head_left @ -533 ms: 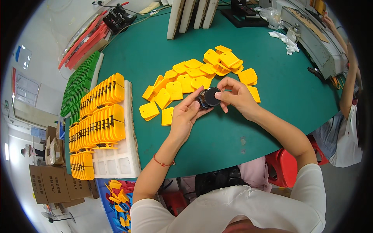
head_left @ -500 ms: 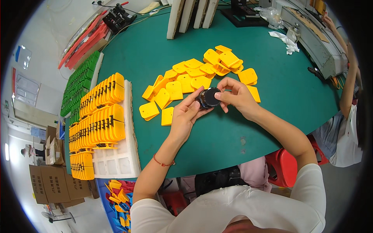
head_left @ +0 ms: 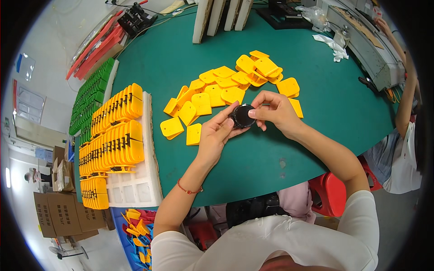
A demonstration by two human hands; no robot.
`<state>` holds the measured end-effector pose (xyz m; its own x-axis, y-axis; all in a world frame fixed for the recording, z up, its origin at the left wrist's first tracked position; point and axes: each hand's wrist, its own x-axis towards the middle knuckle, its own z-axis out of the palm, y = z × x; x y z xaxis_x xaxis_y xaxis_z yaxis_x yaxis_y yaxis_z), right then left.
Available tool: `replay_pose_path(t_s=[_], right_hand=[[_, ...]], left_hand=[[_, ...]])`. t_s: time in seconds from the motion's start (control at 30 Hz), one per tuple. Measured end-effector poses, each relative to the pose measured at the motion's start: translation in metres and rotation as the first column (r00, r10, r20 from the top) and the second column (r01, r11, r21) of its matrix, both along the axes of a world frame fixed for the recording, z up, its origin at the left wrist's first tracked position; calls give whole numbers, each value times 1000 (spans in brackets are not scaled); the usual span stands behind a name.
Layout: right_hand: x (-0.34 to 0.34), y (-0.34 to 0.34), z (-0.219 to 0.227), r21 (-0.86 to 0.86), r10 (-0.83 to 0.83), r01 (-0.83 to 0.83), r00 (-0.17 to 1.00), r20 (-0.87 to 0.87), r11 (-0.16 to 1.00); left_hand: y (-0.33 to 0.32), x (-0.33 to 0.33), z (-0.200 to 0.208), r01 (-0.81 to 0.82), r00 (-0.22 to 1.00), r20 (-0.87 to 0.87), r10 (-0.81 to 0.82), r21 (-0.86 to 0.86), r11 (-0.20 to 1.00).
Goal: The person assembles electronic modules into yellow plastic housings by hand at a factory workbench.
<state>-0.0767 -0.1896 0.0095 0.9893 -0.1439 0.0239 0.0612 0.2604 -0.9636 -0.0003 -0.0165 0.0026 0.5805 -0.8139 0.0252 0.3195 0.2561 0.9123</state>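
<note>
In front of me, above the green table, my left hand (head_left: 213, 136) is closed round a small round black jar (head_left: 242, 116) with a flat dark lid. My right hand (head_left: 278, 114) pinches the jar's lid at its right side, thumb on top and fingers curled at the edge. Whether the lid is seated or loose cannot be made out. Just beyond both hands lies a loose heap of yellow plastic clips (head_left: 212, 92), flat and rounded at the corners. One yellow clip (head_left: 194, 134) lies close to my left hand.
On the left a white foam tray (head_left: 131, 187) holds rows of yellow clips with black parts (head_left: 113, 147). Green clips (head_left: 92, 97) stand behind it. A blue bin (head_left: 124, 235) of mixed coloured pieces is below. Upright white boards (head_left: 217, 18) stand at the back; another person's arm (head_left: 402, 104) shows at right.
The lid now hides more of the jar's side, which showed a little earlier. Both hands stay in nearly the same place; the view has shifted slightly.
</note>
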Motion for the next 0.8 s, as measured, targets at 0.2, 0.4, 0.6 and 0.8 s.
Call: replay_pose_path(t_s=[0.2,0.4,0.6,0.8], right_hand=[[0,0,0,-12,-3,3,1000,2,1000],[0,0,-2,-12,8,-8,1000,13,1000],[0,2,-2,-13,-10,10,1000,26,1000],[0,1,-4,-42,-14,16,998,61,999]], left_hand=[[0,0,-1,4,1000,7,-4,-1,1000],[0,0,-1,4,1000,3,-4,3,1000],[0,-1,-1,-7,1000,-10,7,-2,1000],[0,-2,-1,-9,1000,-1,9,-7,1000]])
